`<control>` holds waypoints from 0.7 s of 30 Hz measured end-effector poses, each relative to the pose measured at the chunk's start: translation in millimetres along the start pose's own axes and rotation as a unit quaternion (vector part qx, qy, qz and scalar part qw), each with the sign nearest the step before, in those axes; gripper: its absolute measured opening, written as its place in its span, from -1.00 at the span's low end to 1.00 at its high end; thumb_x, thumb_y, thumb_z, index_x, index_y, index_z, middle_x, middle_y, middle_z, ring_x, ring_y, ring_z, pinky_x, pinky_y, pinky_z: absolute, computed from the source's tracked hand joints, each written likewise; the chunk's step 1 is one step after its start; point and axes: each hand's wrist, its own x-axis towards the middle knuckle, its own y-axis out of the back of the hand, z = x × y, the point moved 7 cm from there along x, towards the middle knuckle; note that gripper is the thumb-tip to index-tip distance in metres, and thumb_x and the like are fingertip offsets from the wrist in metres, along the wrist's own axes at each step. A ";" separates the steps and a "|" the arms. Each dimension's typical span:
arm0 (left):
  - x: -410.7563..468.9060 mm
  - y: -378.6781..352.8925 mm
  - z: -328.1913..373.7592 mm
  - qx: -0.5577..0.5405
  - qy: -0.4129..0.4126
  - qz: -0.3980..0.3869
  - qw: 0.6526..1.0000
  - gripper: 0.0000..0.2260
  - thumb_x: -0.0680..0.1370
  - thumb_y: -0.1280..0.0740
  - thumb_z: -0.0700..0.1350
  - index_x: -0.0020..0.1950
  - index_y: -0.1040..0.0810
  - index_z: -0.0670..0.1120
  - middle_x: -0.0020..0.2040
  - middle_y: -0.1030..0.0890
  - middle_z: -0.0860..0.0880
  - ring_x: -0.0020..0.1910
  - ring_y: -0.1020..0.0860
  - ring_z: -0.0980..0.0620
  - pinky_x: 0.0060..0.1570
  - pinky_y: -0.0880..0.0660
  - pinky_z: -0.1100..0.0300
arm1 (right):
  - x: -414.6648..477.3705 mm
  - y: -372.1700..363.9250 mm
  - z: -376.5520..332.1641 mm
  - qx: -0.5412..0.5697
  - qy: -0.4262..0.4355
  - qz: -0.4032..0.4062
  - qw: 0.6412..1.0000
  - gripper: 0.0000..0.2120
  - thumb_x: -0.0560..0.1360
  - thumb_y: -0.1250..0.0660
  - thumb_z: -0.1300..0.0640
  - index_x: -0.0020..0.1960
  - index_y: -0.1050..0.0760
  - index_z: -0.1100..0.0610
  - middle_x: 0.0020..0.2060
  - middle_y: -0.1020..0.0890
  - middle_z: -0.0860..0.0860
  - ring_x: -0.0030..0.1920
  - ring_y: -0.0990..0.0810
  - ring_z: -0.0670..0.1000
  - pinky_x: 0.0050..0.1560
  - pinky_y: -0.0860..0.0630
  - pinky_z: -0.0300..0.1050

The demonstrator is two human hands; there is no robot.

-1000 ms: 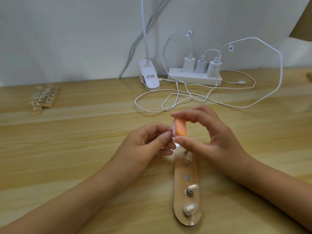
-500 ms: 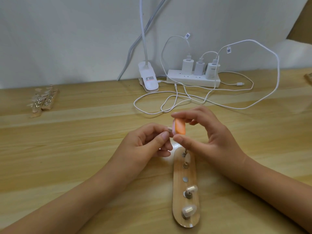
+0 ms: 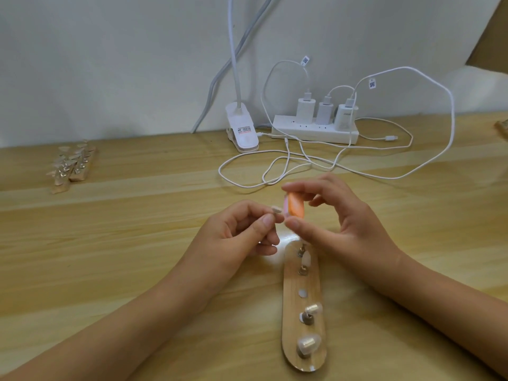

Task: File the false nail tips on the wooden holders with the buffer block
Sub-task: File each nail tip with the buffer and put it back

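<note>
Toward the near edge of the surface, close to its middle, the left hand is pinching a nail tip between thumb and forefinger, with the other fingers curling underneath. The right hand is gripping the buffer right beside it, thumb below and fingers on top. The pink-and-orange block is either touching the tip or sitting just beside it; I cannot tell which. Both are being held up over the far end of a holder, which is lying flat and running lengthwise toward the near edge. Two mounted tips are standing on pegs at its near end, a bare white spot is showing at its middle, and two more pegs are sitting at the far end with a pale tip lying between them. Over by the far left corner, spare holders are lying side by side with tips on them. Along the far edge a power strip is carrying three chargers, a lamp clip is sitting just beside it, and white cables are looping across the surface behind the hands.
</note>
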 end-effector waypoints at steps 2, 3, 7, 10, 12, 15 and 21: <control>-0.4 -0.1 1.2 0.003 -0.001 -0.002 1.000 -0.80 0.52 -0.28 -0.17 0.01 -0.57 -0.28 -0.33 -0.60 0.08 -0.29 -0.55 0.19 -0.22 -0.54 0.33 | 2.7 6.4 8.9 0.009 -0.042 0.026 0.999 -0.62 0.45 -0.48 -0.02 0.22 -0.55 0.05 0.03 -0.56 -0.07 0.10 -0.52 -0.07 0.15 -0.48 -0.08; -0.9 -0.1 1.3 0.005 0.000 -0.002 1.000 -0.81 0.53 -0.28 -0.18 0.01 -0.57 -0.30 -0.34 -0.60 0.08 -0.30 -0.55 0.19 -0.23 -0.54 0.33 | 2.9 8.4 10.7 0.019 -0.053 0.034 0.998 -0.61 0.44 -0.46 -0.02 0.23 -0.55 0.05 0.05 -0.55 -0.07 0.11 -0.52 -0.08 0.16 -0.49 -0.07; -0.7 2.9 -1.8 0.010 0.025 0.013 1.000 -0.85 0.56 -0.30 -0.23 -0.08 -0.59 -0.31 -0.42 -0.55 0.04 -0.41 -0.52 0.18 -0.36 -0.47 0.36 | -1.1 7.2 -1.6 0.002 0.014 0.024 1.000 -0.54 0.45 -0.46 0.01 0.31 -0.48 0.06 0.11 -0.54 0.00 0.14 -0.52 0.03 0.16 -0.47 -0.12; -0.6 3.1 -1.0 0.018 0.034 0.014 0.999 -0.84 0.54 -0.32 -0.23 -0.24 -0.59 -0.19 -0.46 -0.52 0.00 -0.48 -0.47 0.17 -0.44 -0.42 0.36 | -5.7 -0.3 -13.9 -0.049 0.085 -0.014 0.995 -0.51 0.46 -0.43 0.02 0.35 -0.43 0.06 0.15 -0.54 0.00 0.19 -0.51 0.03 0.20 -0.41 -0.16; -0.8 2.8 0.0 0.028 0.033 0.014 0.999 -0.79 0.53 -0.33 -0.26 -0.31 -0.58 -0.13 -0.47 -0.50 -0.02 -0.53 -0.42 0.15 -0.47 -0.39 0.38 | -9.8 -6.6 -18.9 -0.084 0.120 -0.048 0.988 -0.53 0.47 -0.43 0.03 0.34 -0.45 0.07 0.18 -0.53 -0.04 0.23 -0.49 0.01 0.27 -0.37 -0.17; -0.7 3.5 0.9 0.039 0.032 0.016 0.999 -0.72 0.54 -0.30 -0.30 -0.35 -0.59 -0.08 -0.50 -0.48 -0.01 -0.56 -0.39 0.16 -0.50 -0.34 0.42 | -10.7 -8.7 -19.8 -0.104 0.136 -0.064 0.983 -0.55 0.47 -0.46 0.04 0.32 -0.47 0.08 0.19 -0.53 -0.05 0.23 -0.49 0.00 0.29 -0.36 -0.13; -1.7 1.9 3.5 0.057 0.031 0.006 0.998 -0.71 0.56 -0.31 -0.27 -0.34 -0.60 -0.06 -0.49 -0.49 0.01 -0.56 -0.39 0.17 -0.50 -0.32 0.43 | -8.5 -5.9 -18.2 -0.115 0.124 -0.051 0.984 -0.56 0.46 -0.43 0.00 0.30 -0.50 0.08 0.18 -0.55 -0.05 0.22 -0.50 0.01 0.29 -0.36 -0.14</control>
